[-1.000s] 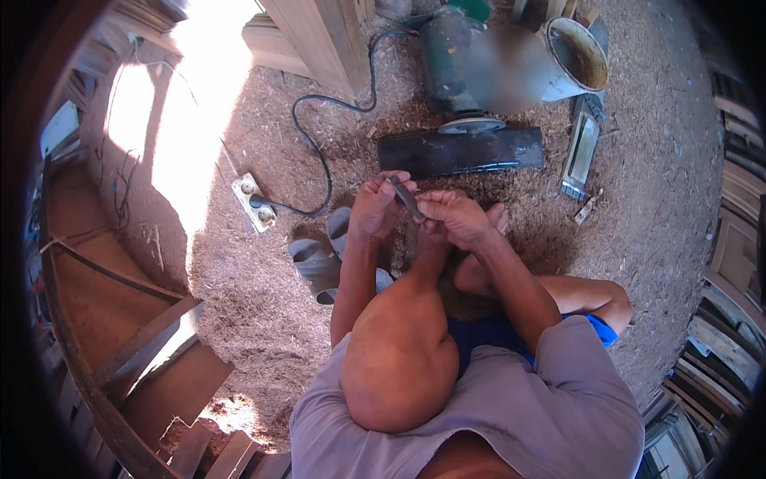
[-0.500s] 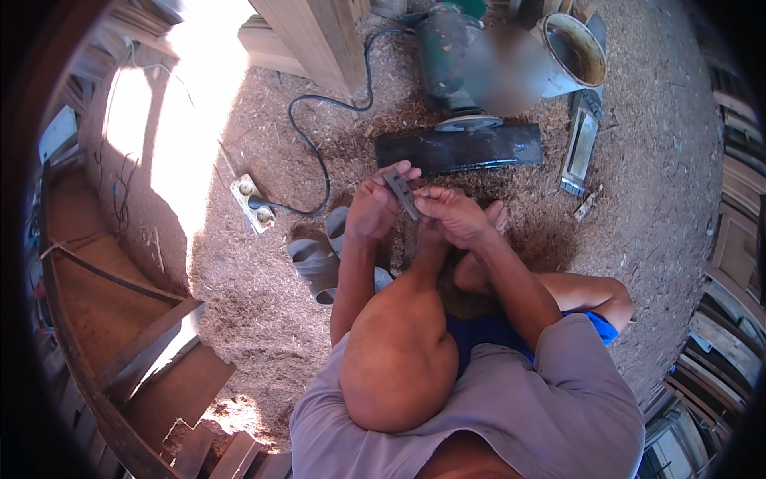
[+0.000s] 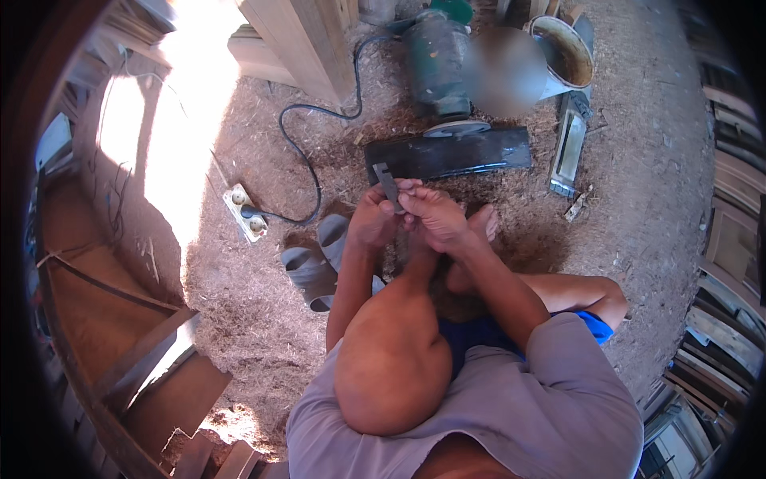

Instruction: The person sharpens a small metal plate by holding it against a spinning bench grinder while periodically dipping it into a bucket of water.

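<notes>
A flat grey notched metal piece (image 3: 387,182) is pinched between the fingers of both my hands, in front of my bent legs. My left hand (image 3: 373,217) grips it from the left, the thumb along its side. My right hand (image 3: 437,218) is closed at its lower end, the fingertips touching those of the left. The piece tilts with its hooked upper end pointing away from me. Fingers cover its lower part. Just beyond lies a black trough-like piece (image 3: 487,152), with a pale grinding wheel (image 3: 456,128) over its far edge.
A green electric motor (image 3: 435,68) stands behind the wheel. Beside it are a white bucket (image 3: 556,82) and a long narrow metal-framed slab (image 3: 568,148). A dark cord (image 3: 297,144) runs to a power strip (image 3: 237,197). Grey sandals (image 3: 307,271) lie left of my legs, on shavings.
My hands have come closer together and turned the metal piece. Its notched edge faced right before; now its hooked end stands out above my fingers. The view has shifted slightly.
</notes>
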The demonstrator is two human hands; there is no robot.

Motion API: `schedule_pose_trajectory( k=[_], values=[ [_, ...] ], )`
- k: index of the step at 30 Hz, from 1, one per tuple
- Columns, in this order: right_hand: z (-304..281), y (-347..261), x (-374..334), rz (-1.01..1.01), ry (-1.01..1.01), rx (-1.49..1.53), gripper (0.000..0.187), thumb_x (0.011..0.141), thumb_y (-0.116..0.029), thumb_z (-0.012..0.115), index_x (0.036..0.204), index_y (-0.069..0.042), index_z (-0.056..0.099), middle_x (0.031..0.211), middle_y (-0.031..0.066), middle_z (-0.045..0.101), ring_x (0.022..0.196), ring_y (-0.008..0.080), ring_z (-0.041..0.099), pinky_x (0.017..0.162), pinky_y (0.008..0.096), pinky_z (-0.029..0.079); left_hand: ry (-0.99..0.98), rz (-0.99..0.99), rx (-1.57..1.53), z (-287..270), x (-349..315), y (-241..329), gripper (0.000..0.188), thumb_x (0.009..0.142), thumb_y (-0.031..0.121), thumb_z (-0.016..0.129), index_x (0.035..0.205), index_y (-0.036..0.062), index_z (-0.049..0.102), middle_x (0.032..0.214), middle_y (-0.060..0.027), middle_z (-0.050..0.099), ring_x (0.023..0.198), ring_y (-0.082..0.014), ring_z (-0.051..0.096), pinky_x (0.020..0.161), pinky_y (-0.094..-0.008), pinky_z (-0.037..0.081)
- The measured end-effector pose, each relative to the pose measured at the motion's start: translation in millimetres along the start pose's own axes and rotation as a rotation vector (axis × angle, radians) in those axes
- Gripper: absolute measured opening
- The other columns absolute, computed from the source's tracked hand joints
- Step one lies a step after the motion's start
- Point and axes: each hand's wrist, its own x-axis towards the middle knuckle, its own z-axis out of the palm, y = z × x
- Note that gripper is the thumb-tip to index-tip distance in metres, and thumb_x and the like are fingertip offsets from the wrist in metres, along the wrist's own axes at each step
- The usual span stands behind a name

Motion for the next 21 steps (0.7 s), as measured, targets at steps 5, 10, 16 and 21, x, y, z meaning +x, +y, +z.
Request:
schedule_pose_trajectory(
  k=[5, 10, 16, 21],
  values=[
    [1.5, -3.7, -2.9, 0.021, -0.045, 0.091, 0.012, 0.094, -0.019, 0.058, 0.099, -0.009, 0.063, 0.085, -0.0051, 0.061, 0.067, 0.0019, 0.051, 0.062, 0.0178, 0.044, 0.013, 0.017, -0.004, 2.1, 1.4, -0.3, 0.052, 0.072, 0.029, 0.081, 0.112, 0.0023, 0.063, 0.115, -0.0118, 0.063, 0.069, -0.0183, 0.061, 0.058, -0.0296, 0.052],
    [5.6, -6.5, -5.6, 0.034, -0.029, 0.130, 0.011, 0.094, -0.018, 0.057, 0.099, -0.009, 0.063, 0.083, -0.0051, 0.061, 0.066, 0.0015, 0.051, 0.062, 0.0169, 0.044, 0.025, 0.003, 0.005, 2.1, 1.0, -0.2, 0.051, 0.071, 0.029, 0.082, 0.110, 0.0018, 0.064, 0.114, -0.0120, 0.063, 0.070, -0.0182, 0.061, 0.056, -0.0302, 0.052],
    [5.4, -4.2, -6.3, -0.012, -0.028, 0.097, 0.012, 0.094, -0.019, 0.058, 0.098, -0.009, 0.063, 0.080, -0.0062, 0.059, 0.065, 0.0011, 0.048, 0.062, 0.0164, 0.043, 0.015, -0.050, 0.026, 5.2, -0.9, 6.5, 0.056, 0.071, 0.029, 0.082, 0.116, 0.0012, 0.061, 0.117, -0.0119, 0.062, 0.075, -0.0185, 0.062, 0.063, -0.0317, 0.053],
    [-1.1, -4.0, -6.1, -0.139, 0.054, -0.166, 0.010, 0.092, -0.015, 0.061, 0.097, -0.007, 0.065, 0.081, -0.0044, 0.060, 0.067, 0.0024, 0.050, 0.065, 0.0187, 0.043, 0.137, 0.105, 0.183, 4.8, 0.2, 11.4, 0.049, 0.077, 0.020, 0.077, 0.117, -0.0002, 0.057, 0.112, -0.0102, 0.062, 0.091, -0.0165, 0.061, 0.080, -0.0302, 0.051]
  ],
)
